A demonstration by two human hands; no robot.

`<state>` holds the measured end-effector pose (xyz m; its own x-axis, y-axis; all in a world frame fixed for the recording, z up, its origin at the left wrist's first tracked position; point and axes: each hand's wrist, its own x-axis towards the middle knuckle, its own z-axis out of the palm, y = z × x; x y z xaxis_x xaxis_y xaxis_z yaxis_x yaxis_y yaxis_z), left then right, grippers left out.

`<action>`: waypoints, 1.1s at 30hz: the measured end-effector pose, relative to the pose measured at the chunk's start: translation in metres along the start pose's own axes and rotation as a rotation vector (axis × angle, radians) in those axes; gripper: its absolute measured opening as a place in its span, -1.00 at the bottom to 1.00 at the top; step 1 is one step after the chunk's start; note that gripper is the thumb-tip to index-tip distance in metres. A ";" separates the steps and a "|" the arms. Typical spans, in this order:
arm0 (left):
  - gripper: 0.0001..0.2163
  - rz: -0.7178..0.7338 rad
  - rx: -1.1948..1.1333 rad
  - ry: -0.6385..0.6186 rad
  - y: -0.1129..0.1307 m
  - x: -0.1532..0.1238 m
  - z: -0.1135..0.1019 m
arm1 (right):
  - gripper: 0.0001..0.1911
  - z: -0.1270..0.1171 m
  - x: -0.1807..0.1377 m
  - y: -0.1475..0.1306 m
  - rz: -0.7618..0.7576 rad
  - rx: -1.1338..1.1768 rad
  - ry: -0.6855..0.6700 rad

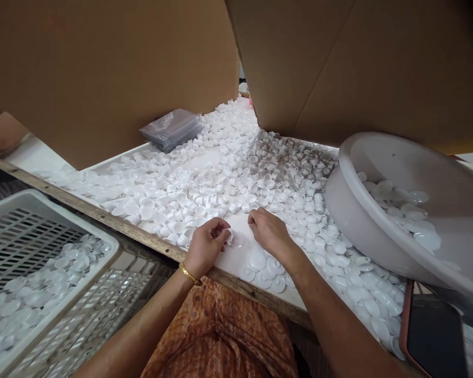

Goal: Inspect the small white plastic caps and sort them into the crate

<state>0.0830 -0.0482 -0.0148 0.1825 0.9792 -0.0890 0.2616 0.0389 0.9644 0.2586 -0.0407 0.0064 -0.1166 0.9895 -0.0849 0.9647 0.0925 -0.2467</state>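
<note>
My left hand point(208, 242) pinches a small white cup point(229, 236) between thumb and fingers, just above the table's near edge. A thin round clear disc point(239, 240) shows right beside that cup; whether it touches the cup I cannot tell. To the right, my right hand point(270, 231) has its fingers curled and closed over the table, and what is in them, if anything, is hidden. Several small white saucers point(266, 269) lie overlapping under my right wrist. Beyond both hands spreads a heap of small glossy white cups point(189, 189).
A large pale basin point(355, 220) with white discs stands at right, a phone point(433, 331) below it. At left is a plastic basket point(106, 247) holding white pieces. Cardboard panels point(114, 68) wall the back. A stack of clear plastic bags point(171, 128) lies behind the cups.
</note>
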 end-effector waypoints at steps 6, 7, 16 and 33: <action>-0.88 0.015 -0.043 0.061 0.002 -0.002 -0.001 | -0.73 -0.008 0.003 -0.011 -0.034 0.101 -0.127; -0.88 0.016 -0.059 0.077 0.003 -0.003 -0.001 | -0.68 -0.008 0.002 -0.014 -0.077 0.123 -0.174; -0.87 0.001 -0.064 0.090 0.004 -0.006 -0.002 | -0.93 0.013 0.000 -0.018 -0.055 0.664 -0.155; -0.92 0.094 0.044 0.246 -0.005 -0.003 0.002 | -0.76 0.010 -0.014 -0.039 -0.099 1.195 -0.189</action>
<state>0.0832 -0.0515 -0.0201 -0.0264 0.9973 0.0691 0.2963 -0.0582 0.9533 0.2207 -0.0595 0.0073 -0.3060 0.9431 -0.1298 0.1353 -0.0918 -0.9865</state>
